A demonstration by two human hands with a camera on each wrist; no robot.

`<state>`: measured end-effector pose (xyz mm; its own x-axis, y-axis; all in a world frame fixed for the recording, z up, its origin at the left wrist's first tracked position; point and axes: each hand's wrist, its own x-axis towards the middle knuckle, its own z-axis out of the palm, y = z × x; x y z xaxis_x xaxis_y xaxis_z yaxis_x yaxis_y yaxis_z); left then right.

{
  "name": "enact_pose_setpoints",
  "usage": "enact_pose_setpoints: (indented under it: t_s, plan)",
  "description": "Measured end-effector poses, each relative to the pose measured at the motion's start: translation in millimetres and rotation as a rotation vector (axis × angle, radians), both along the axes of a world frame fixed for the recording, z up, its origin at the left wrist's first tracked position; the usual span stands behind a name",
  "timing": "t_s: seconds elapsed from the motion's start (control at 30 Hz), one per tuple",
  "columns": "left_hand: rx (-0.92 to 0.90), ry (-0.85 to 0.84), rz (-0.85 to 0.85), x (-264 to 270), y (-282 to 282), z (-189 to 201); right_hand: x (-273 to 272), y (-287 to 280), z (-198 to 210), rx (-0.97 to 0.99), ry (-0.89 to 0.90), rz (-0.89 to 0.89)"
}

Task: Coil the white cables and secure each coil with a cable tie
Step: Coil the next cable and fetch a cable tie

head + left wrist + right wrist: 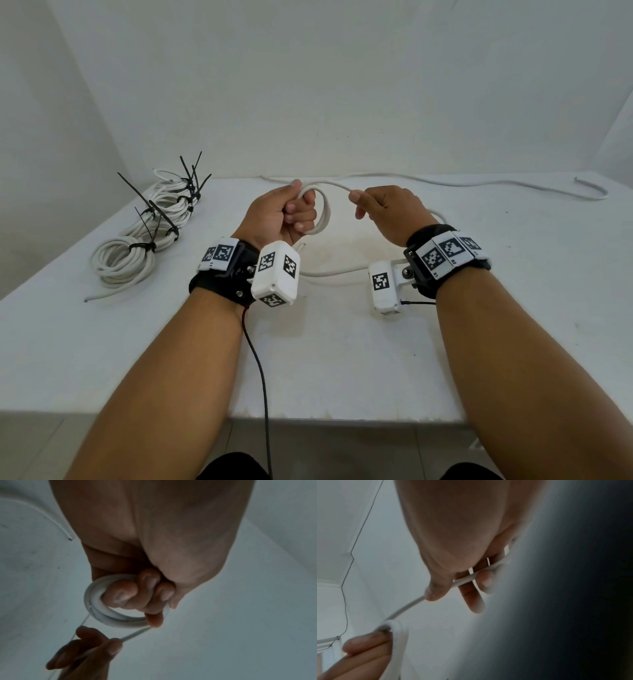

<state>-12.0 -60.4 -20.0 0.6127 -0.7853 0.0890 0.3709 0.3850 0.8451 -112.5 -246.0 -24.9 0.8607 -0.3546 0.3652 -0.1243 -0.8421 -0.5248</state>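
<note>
My left hand [279,214] grips the small started coil of stiff white round cable [320,209] above the white tabletop [342,359], my right hand [387,209] pinching the feeding strand; loosening either grip could spring the loops open.

Both forearms are bare, without sleeves. Each wrist wears a black strap [219,291] carrying white tags printed with black square-code markers [442,255]. A white box-shaped camera unit [275,274], also marked with codes, is bolted to each strap by silver screws. A thin black cable [262,377] trails from the left strap.
</note>
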Motion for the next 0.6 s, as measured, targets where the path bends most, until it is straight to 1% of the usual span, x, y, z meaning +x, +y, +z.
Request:
enact_pose_setpoints:
  t_s: [0.07, 0.27, 0.3, 0.37, 0.43, 0.53, 0.6]
  plan:
    - [-0.067, 0.062, -0.012, 2.1, -0.6, 0.0, 1.1, -1.0, -0.6, 0.039, -0.014, -0.007]
    - [-0.263, 0.151, -0.089, -3.7, -5.6, 1.2, -1.1, 4.6, 1.9, 0.126, -0.061, 0.044]
    - [-0.297, 0.162, -0.093, -4.0, -6.6, 1.5, -1.8, 7.2, 2.4, 0.137, -0.037, 0.068]
    - [-0.34, 0.167, -0.076, -3.9, -8.2, 0.4, 0.0, 15.9, 0.5, 0.122, 0.078, 0.117]
    - [-0.334, 0.137, -0.009, -4.5, -10.8, -3.3, 2.8, 26.4, -1.9, 0.09, 0.19, 0.166]
    - [-0.286, 0.048, 0.156, -5.7, -15.4, -9.1, 5.2, 35.5, -3.2, 0.085, 0.282, 0.196]
    - [-0.273, 0.019, 0.252, -6.5, -18.0, -8.4, 4.0, 40.2, -1.5, 0.063, 0.339, 0.219]
